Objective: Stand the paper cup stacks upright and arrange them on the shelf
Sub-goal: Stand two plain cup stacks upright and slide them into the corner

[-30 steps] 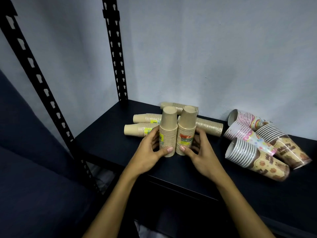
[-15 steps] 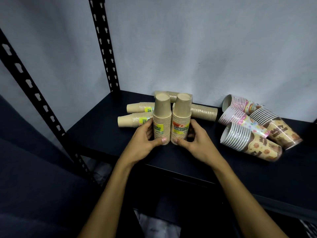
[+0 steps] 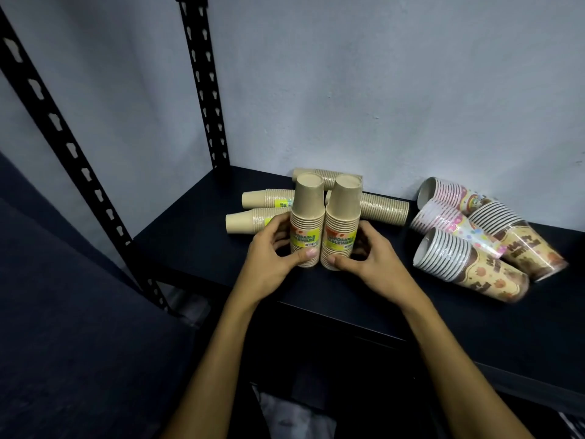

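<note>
Two brown paper cup stacks stand upside-down and side by side on the black shelf (image 3: 196, 248). My left hand (image 3: 272, 258) grips the left upright stack (image 3: 307, 213) near its base. My right hand (image 3: 368, 261) grips the right upright stack (image 3: 343, 213) the same way. Behind them several brown stacks lie on their sides: two at the left (image 3: 253, 221), one at the back by the wall (image 3: 329, 174), one at the right (image 3: 384, 212). Printed cup stacks lie tipped at the right: a pink one (image 3: 449, 191), a pastel one (image 3: 443, 218) and two brown-patterned ones (image 3: 468, 267).
A pale wall rises right behind the shelf. Black perforated uprights stand at the shelf's back left corner (image 3: 202, 90) and front left (image 3: 63, 137). The shelf's front edge runs just under my wrists. Dark fabric fills the lower left, and below the shelf it is dim.
Both hands keep hold of the two upright stacks, which have turned so their yellow labels now face me. The camera has shifted a little.
</note>
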Demonstrator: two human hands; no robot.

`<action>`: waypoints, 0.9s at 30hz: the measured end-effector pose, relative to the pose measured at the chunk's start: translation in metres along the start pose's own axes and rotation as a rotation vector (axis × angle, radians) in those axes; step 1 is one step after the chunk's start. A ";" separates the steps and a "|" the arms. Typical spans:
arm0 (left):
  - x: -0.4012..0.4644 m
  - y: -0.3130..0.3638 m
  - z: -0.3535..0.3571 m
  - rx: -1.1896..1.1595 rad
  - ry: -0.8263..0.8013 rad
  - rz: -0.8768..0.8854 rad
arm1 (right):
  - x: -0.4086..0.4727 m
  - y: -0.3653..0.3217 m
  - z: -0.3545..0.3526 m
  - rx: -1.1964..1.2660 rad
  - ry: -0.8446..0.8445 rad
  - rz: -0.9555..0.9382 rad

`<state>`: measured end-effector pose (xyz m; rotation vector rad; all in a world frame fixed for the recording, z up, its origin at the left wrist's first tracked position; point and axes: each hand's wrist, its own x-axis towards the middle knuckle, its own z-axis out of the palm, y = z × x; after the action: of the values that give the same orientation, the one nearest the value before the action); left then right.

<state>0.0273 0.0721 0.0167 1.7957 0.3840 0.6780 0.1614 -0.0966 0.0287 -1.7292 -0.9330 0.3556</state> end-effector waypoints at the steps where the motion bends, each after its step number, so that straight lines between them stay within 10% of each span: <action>1: -0.001 0.000 -0.001 -0.010 -0.005 -0.003 | -0.001 -0.001 0.000 -0.002 -0.003 -0.006; 27: -0.053 -0.003 -0.106 0.134 0.277 -0.011 | 0.022 -0.047 0.111 -0.152 -0.236 -0.150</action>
<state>-0.0792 0.1231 0.0224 1.8273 0.6366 0.9152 0.0851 -0.0014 0.0351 -1.7664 -1.2816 0.4039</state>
